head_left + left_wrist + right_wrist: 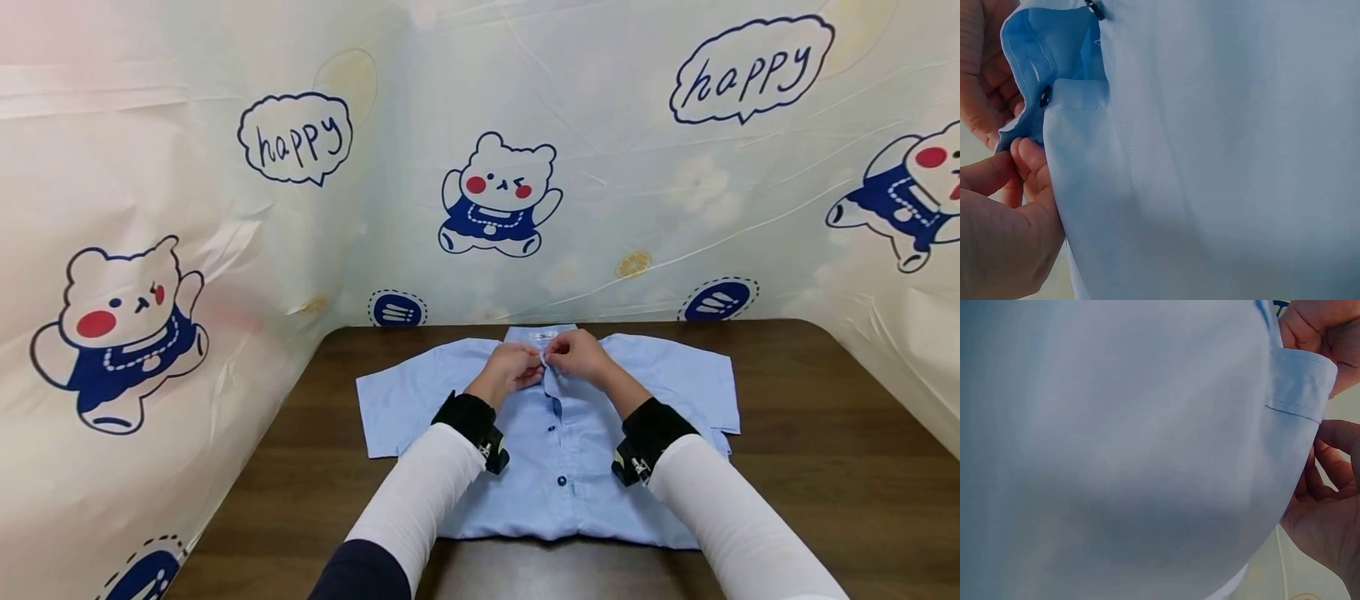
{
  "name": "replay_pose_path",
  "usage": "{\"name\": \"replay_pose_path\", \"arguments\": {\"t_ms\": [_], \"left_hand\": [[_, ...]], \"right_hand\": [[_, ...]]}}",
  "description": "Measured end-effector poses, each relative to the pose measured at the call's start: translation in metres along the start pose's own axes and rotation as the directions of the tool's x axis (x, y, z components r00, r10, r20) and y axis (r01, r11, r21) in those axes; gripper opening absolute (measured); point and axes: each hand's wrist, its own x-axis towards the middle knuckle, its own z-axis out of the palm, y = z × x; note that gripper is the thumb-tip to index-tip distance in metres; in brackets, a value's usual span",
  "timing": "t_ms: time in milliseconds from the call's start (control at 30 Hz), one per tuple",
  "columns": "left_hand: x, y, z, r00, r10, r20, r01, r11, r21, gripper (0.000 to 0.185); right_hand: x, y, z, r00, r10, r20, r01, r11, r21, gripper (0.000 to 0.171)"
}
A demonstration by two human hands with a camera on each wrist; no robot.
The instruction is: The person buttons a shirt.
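Note:
A light blue short-sleeved shirt lies spread out, its collar at the far end. Both hands meet on its front just below the collar. My left hand pinches the cloth at the front opening; in the left wrist view its thumb and fingers grip the edge near a dark button. Opposite it, my right hand pinches the shirt's placket between thumb and fingers. Lower on the front, dark buttons show, one of them near the hem side. The cloth inside the fingertips is hidden.
The shirt rests on a dark brown wooden table. A pale printed sheet with bears and lettering hangs behind and at both sides. Black straps with small cameras circle the wrists over white sleeves.

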Motion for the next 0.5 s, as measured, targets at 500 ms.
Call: {"name": "replay_pose_path", "arguments": {"t_ms": [500], "left_hand": [[0.0017,-0.0013,-0.0008,1.000,-0.009,0.003,0.008,0.999,0.043,0.019]], "right_hand": [[-0.0031,0.0061,0.0010,0.999,0.038,-0.034,-0.039,0.999,-0.034,0.013]]}}
